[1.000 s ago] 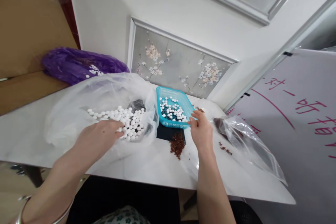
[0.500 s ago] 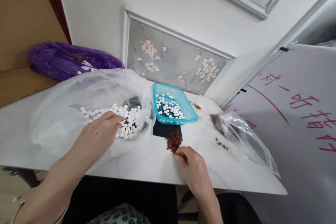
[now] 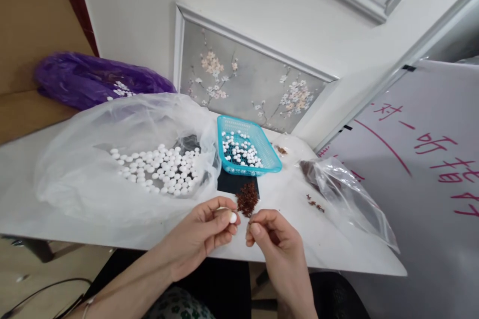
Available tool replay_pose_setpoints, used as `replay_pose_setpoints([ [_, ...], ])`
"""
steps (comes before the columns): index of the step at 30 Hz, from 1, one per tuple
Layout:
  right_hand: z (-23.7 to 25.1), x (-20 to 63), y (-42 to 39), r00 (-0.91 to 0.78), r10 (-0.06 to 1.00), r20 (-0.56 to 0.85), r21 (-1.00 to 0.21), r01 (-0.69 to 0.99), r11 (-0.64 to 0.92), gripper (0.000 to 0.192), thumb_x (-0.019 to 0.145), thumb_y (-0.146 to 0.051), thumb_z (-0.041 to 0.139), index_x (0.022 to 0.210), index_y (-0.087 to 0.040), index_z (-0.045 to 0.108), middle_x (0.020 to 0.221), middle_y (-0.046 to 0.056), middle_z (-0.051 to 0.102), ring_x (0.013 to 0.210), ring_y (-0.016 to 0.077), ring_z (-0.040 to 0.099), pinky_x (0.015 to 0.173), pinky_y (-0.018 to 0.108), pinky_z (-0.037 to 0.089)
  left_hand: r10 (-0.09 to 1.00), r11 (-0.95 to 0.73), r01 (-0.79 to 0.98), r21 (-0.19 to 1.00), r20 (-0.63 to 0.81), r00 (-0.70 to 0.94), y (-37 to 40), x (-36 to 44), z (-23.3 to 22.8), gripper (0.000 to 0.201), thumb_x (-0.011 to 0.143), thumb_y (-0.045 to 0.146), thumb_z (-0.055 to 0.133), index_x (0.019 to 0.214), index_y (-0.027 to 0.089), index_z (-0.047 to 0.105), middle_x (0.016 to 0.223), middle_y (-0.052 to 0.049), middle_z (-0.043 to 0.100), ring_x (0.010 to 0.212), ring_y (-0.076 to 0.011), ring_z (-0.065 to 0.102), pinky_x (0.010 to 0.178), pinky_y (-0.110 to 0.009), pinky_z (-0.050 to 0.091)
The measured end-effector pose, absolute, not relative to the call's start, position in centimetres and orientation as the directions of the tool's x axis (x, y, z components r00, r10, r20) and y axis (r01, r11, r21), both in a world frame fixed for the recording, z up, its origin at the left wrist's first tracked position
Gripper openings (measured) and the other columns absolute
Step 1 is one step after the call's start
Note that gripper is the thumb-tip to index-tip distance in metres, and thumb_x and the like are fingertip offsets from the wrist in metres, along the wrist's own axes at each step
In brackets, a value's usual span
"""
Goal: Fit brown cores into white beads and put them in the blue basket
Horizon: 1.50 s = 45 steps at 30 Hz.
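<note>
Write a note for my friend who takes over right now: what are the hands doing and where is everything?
Left hand: pinching one white bead between thumb and fingers.
Right hand: fingertips pinched together close beside the bead; whether they grip a reddish-brown bit is too small to tell.
Both hands sit at the near table edge, just in front of the reddish-brown pile.
More white beads lie on the clear plastic bag to the left.
The blue basket behind the pile already has white beads in it.
Many beads on the bag are not yet in the basket.
</note>
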State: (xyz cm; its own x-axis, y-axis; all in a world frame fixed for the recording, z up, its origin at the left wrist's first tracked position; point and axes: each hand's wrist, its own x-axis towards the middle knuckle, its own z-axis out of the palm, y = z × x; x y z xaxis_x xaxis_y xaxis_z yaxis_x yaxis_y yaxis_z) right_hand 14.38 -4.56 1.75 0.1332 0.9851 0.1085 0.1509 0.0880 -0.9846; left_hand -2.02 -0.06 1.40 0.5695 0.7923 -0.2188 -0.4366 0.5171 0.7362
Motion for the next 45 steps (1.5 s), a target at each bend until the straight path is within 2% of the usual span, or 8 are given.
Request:
replay_pose_setpoints([
  [6, 1.7, 12.4, -4.3, 0.134, 0.977, 0.168, -0.984, 0.087, 0.157, 0.015, 0.088, -0.027, 0.057, 0.076, -0.018, 0.06, 0.065, -0.002, 0.058, 0.062, 0.0103, 0.054, 0.062, 0.02, 0.045, 0.778, 0.538, -0.495, 0.683, -0.176, 0.603, 0.2, -1.1, 0.1, 0.021, 0.085, 0.032, 0.06, 0.075, 0.013, 0.058, 0.067, 0.0, 0.054, 0.064, -0.0062, 0.055, 0.062, -0.014, 0.044],
  [11, 1.2, 11.9, -4.1, 0.157, 0.965, 0.211, -0.975, 0.105, 0.196, 0.014, 0.091, -0.027, 0.052, 0.08, -0.019, 0.056, 0.067, -0.003, 0.056, 0.064, 0.0101, 0.054, 0.062, 0.019, 0.045, 0.788, 0.548, -0.503, 0.668, -0.209, 0.58, 0.3, -1.0, -0.1, 0.02, 0.081, 0.03, 0.066, 0.074, 0.012, 0.059, 0.062, 0.002, 0.052, 0.058, -0.0046, 0.051, 0.056, -0.012, 0.042],
  [18, 0.9, 11.7, -4.1, 0.158, 0.924, 0.348, -0.916, 0.268, 0.299, 0.015, 0.093, -0.023, 0.047, 0.079, -0.02, 0.052, 0.074, -0.003, 0.052, 0.069, 0.0107, 0.051, 0.065, 0.021, 0.043, 0.782, 0.571, -0.498, 0.653, -0.247, 0.572, 0.2, -1.1, -0.1, 0.019, 0.075, 0.029, 0.072, 0.074, 0.012, 0.063, 0.066, 0.002, 0.055, 0.059, -0.0035, 0.05, 0.059, -0.012, 0.043],
  [25, 0.1, 11.5, -4.1, 0.166, 0.906, 0.389, -0.886, 0.339, 0.318, 0.015, 0.094, -0.02, 0.044, 0.08, -0.021, 0.05, 0.076, -0.002, 0.049, 0.07, 0.0121, 0.049, 0.065, 0.024, 0.041, 0.789, 0.565, -0.494, 0.662, -0.257, 0.558, 0.2, -1.1, -0.2, 0.019, 0.07, 0.028, 0.076, 0.071, 0.013, 0.064, 0.066, 0.002, 0.058, 0.059, -0.004, 0.052, 0.061, -0.013, 0.044],
  [34, 0.6, 10.8, -4.2, 0.196, 0.908, 0.371, -0.867, 0.424, 0.263, 0.014, 0.092, -0.02, 0.045, 0.078, -0.021, 0.048, 0.075, 0.0, 0.049, 0.069, 0.0141, 0.05, 0.063, 0.026, 0.041, 0.809, 0.526, -0.477, 0.704, -0.242, 0.535, 0.1, -1.1, -0.3, 0.018, 0.071, 0.027, 0.076, 0.072, 0.013, 0.065, 0.065, 0.001, 0.058, 0.06, -0.0049, 0.052, 0.061, -0.014, 0.043],
  [39, 0.8, 11.1, -4.0, 0.235, 0.928, 0.287, -0.915, 0.355, 0.193, 0.007, 0.09, -0.022, 0.049, 0.083, -0.021, 0.049, 0.077, -0.001, 0.051, 0.071, 0.013, 0.052, 0.066, 0.024, 0.044, 0.817, 0.498, -0.467, 0.731, -0.214, 0.536, 0.2, -1.1, -0.3, 0.016, 0.075, 0.026, 0.073, 0.073, 0.013, 0.064, 0.065, 0.002, 0.057, 0.06, -0.0041, 0.05, 0.061, -0.013, 0.042],
  [41, 0.9, 11.6, -4.0, 0.171, 0.958, 0.23, -0.946, 0.27, 0.178, 0.006, 0.091, -0.025, 0.049, 0.091, -0.021, 0.054, 0.081, -0.001, 0.053, 0.076, 0.0138, 0.054, 0.07, 0.025, 0.046, 0.81, 0.504, -0.46, 0.731, -0.215, 0.546, 0.2, -1.1, -0.1, 0.016, 0.076, 0.026, 0.072, 0.076, 0.012, 0.064, 0.068, 0.001, 0.058, 0.06, -0.0034, 0.051, 0.061, -0.013, 0.043],
  [45, 1.4, 12.9, -4.1, -0.045, 0.984, 0.173, -0.97, 0.164, 0.178, 0.025, 0.094, -0.03, 0.044, 0.111, -0.022, 0.06, 0.1, 0.005, 0.058, 0.09, 0.0168, 0.057, 0.078, 0.027, 0.047, 0.785, 0.536, -0.451, 0.714, -0.224, 0.578, 0.3, -1.1, 0.4, 0.018, 0.078, 0.026, 0.07, 0.09, 0.015, 0.061, 0.068, 0.002, 0.058, 0.057, -0.0028, 0.052, 0.058, -0.012, 0.044],
])
